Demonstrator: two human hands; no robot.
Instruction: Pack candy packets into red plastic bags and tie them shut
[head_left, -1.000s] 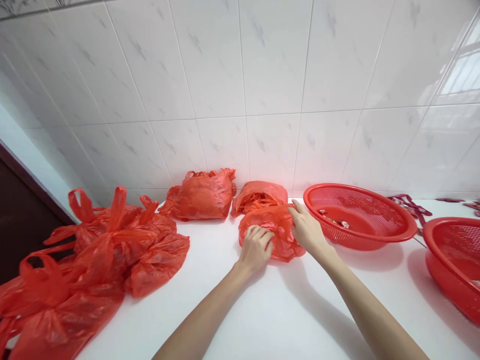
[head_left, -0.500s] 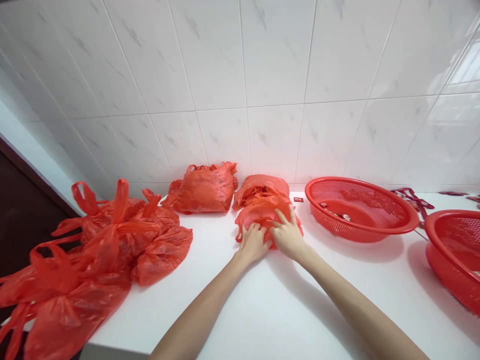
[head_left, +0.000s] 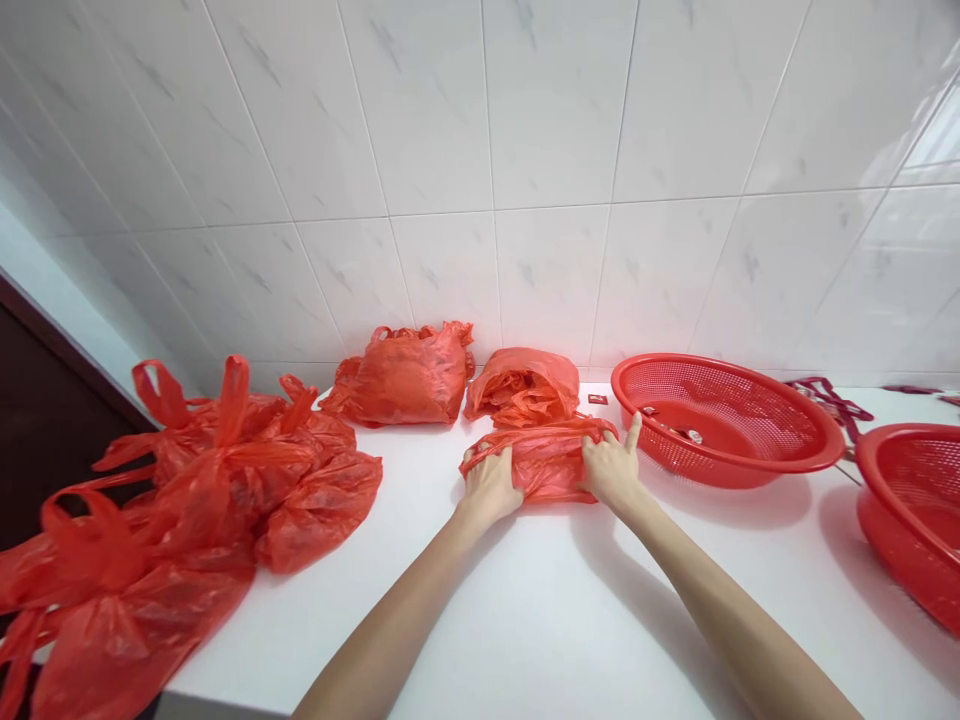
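A thin red plastic bag [head_left: 549,465] lies stretched sideways on the white table in the middle. My left hand [head_left: 489,488] grips its left edge, fingers curled over the plastic. At the bag's right edge my right hand [head_left: 613,470] has its fingers bent onto the plastic, with one finger sticking up. Just behind lies another red bag [head_left: 536,375], its opening crumpled and facing forward. A fuller red bag [head_left: 412,375] rests against the tiled wall to the left of it.
Several red bags with raised handles [head_left: 180,540] are heaped at the left. Two red mesh baskets, one nearer [head_left: 720,460] and one at the right edge [head_left: 900,500], stand on the white table [head_left: 525,620]. A small red packet [head_left: 598,399] lies by the wall.
My hands have moved apart, the left one leftward and the right one rightward. The bag between them is now spread wider and flatter, uncovering more of the bag behind.
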